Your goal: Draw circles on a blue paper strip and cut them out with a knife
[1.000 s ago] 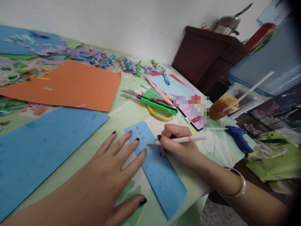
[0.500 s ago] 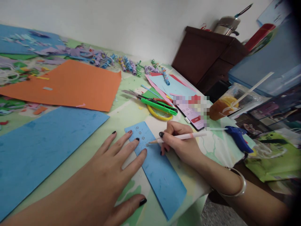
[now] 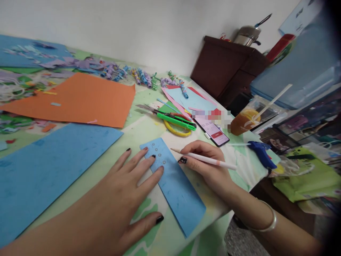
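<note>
A narrow blue paper strip (image 3: pixel 181 192) lies slantwise on the patterned tablecloth, with several small pencilled circles near its upper end. My left hand (image 3: pixel 125 192) rests flat with fingers spread, its fingertips on the strip's left edge. My right hand (image 3: pixel 210 161) grips a white pencil (image 3: pixel 213 160) between thumb and fingers, just right of the strip. The pencil's tip is off the paper, beside its right edge.
Orange paper (image 3: pixel 93 99) and a large blue sheet (image 3: pixel 55 174) lie left. Beyond the strip are a green cutter (image 3: pixel 176 121), yellow-handled scissors (image 3: pixel 177 132) and a phone (image 3: pixel 213 132). A drink cup (image 3: pixel 243 121) and blue glue gun (image 3: pixel 262 154) stand right.
My right hand has lifted the pencil's tip off the strip and moved it up and to the right. My left hand remains on the strip. The view has shifted slightly.
</note>
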`<state>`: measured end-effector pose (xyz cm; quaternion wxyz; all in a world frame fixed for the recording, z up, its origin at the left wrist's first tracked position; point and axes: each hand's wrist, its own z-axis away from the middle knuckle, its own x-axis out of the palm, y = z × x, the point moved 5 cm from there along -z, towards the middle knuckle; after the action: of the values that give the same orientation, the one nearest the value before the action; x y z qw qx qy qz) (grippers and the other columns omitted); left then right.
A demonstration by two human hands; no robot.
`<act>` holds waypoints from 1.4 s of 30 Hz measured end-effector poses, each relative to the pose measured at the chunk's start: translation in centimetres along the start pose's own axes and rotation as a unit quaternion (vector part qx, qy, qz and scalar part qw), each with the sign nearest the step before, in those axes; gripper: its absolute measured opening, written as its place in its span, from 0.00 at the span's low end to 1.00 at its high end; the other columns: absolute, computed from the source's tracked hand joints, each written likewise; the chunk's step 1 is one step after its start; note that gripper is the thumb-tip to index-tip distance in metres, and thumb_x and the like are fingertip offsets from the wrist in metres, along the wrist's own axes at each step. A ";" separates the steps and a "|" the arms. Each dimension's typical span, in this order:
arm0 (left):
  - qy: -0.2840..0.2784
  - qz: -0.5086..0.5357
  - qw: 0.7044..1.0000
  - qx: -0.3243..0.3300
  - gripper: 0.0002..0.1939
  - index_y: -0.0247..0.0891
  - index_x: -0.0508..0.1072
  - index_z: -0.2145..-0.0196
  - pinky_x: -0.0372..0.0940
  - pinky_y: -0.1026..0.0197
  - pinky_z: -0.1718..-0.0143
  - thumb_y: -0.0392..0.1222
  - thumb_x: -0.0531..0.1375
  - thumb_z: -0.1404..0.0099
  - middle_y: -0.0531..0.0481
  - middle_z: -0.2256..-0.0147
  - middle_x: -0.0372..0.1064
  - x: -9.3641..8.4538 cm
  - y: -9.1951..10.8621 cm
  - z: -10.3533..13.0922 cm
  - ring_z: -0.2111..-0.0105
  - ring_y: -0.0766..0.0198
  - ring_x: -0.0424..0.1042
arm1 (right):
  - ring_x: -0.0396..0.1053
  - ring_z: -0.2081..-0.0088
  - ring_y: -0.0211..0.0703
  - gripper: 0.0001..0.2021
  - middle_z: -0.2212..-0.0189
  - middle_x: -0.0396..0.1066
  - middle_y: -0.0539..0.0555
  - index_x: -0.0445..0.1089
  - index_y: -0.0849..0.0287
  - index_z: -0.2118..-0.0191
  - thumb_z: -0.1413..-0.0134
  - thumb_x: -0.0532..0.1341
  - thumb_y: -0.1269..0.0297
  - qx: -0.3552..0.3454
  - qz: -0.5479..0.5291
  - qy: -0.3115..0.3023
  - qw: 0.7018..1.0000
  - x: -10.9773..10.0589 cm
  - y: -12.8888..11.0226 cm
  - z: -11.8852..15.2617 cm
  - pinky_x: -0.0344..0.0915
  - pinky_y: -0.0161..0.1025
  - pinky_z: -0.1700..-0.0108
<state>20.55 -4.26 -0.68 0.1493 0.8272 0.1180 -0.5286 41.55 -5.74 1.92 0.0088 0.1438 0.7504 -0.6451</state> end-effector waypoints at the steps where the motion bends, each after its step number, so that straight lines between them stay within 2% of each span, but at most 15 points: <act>1: 0.001 0.004 1.000 -0.009 0.28 0.43 0.66 0.36 0.49 0.37 0.32 0.56 0.55 0.29 0.43 0.34 0.61 -0.1 0.0 -0.1 0.32 0.43 0.53 | 0.72 0.72 0.37 0.06 0.73 0.76 0.51 0.74 0.58 0.69 0.49 0.70 0.64 0.001 0.005 -0.005 1.000 0.1 -0.1 0.2 0.67 0.33 0.70; 4: -0.002 -0.004 1.000 -0.004 0.29 0.43 0.66 0.36 0.50 0.36 0.33 0.57 0.55 0.28 0.42 0.34 0.62 -0.2 0.0 -0.2 0.32 0.43 0.54 | 0.71 0.74 0.37 0.04 0.79 0.72 0.47 0.70 0.57 0.65 0.46 0.66 0.66 0.017 -0.012 -0.009 1.000 0.3 -0.3 0.6 0.64 0.33 0.72; 6: -0.006 -0.018 1.000 0.024 0.30 0.43 0.65 0.36 0.54 0.35 0.35 0.58 0.56 0.29 0.41 0.35 0.63 -0.2 0.0 -0.3 0.33 0.41 0.57 | 0.70 0.75 0.36 0.07 0.79 0.71 0.46 0.69 0.57 0.64 0.50 0.66 0.70 0.018 -0.021 -0.014 1.000 0.6 -0.5 0.7 0.62 0.32 0.73; 9: -0.002 -0.038 0.998 0.048 0.31 0.40 0.65 0.36 0.59 0.34 0.39 0.59 0.56 0.30 0.39 0.36 0.63 -0.2 -0.2 -0.3 0.35 0.38 0.60 | 0.67 0.77 0.35 0.06 0.78 0.71 0.47 0.67 0.58 0.73 0.55 0.65 0.72 0.020 -0.009 -0.034 0.999 1.0 -0.5 0.8 0.60 0.32 0.75; 13: 0.002 -0.041 0.998 0.053 0.33 0.40 0.63 0.34 0.60 0.33 0.40 0.59 0.56 0.30 0.37 0.36 0.63 -0.3 -0.2 -0.4 0.35 0.37 0.60 | 0.63 0.80 0.33 0.11 0.84 0.66 0.46 0.61 0.57 0.80 0.52 0.61 0.72 0.018 0.033 -0.025 0.999 1.1 -0.2 0.7 0.57 0.32 0.76; 21: -0.021 -0.006 1.000 0.022 0.34 0.48 0.56 0.30 0.57 0.29 0.38 0.56 0.57 0.30 0.40 0.33 0.59 -0.1 -0.4 -0.3 0.32 0.38 0.54 | 0.63 0.80 0.33 0.16 0.84 0.61 0.45 0.55 0.56 0.81 0.48 0.61 0.68 -0.008 0.060 -0.043 0.997 1.3 -0.1 0.5 0.58 0.32 0.77; 27: -0.025 -0.002 1.000 0.015 0.33 0.50 0.57 0.31 0.55 0.29 0.37 0.56 0.57 0.30 0.41 0.32 0.57 0.1 -0.4 0.0 0.32 0.38 0.53 | 0.61 0.80 0.33 0.15 0.84 0.60 0.45 0.55 0.56 0.81 0.49 0.60 0.70 -0.013 0.061 -0.050 0.997 1.3 0.0 0.6 0.57 0.32 0.77; 31: -0.010 0.005 1.000 0.014 0.32 0.49 0.59 0.32 0.54 0.30 0.37 0.56 0.57 0.30 0.40 0.33 0.59 0.0 -0.4 0.0 0.32 0.39 0.53 | 0.60 0.79 0.33 0.15 0.83 0.60 0.45 0.55 0.56 0.81 0.49 0.59 0.71 -0.015 0.061 -0.052 0.997 1.3 0.1 0.6 0.56 0.33 0.76; 36: -0.016 0.001 1.000 0.010 0.32 0.48 0.57 0.31 0.53 0.29 0.36 0.56 0.56 0.29 0.40 0.33 0.58 0.0 -0.3 0.0 0.31 0.39 0.52 | 0.59 0.79 0.33 0.16 0.83 0.60 0.45 0.55 0.56 0.80 0.46 0.60 0.70 -0.023 0.068 -0.063 0.995 1.3 0.3 0.7 0.55 0.33 0.75; 42: -0.012 0.016 1.000 -0.008 0.28 0.49 0.62 0.34 0.51 0.31 0.34 0.55 0.56 0.29 0.42 0.33 0.58 -0.1 -0.1 0.0 0.31 0.42 0.50 | 0.57 0.78 0.34 0.16 0.83 0.61 0.46 0.55 0.56 0.81 0.46 0.59 0.70 -0.036 0.090 -0.071 0.993 1.3 0.1 0.8 0.53 0.35 0.75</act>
<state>20.49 -4.12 -0.63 0.1655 0.8213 0.1075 -0.5352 40.21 -6.27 1.44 0.1248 0.1642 0.7544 -0.6231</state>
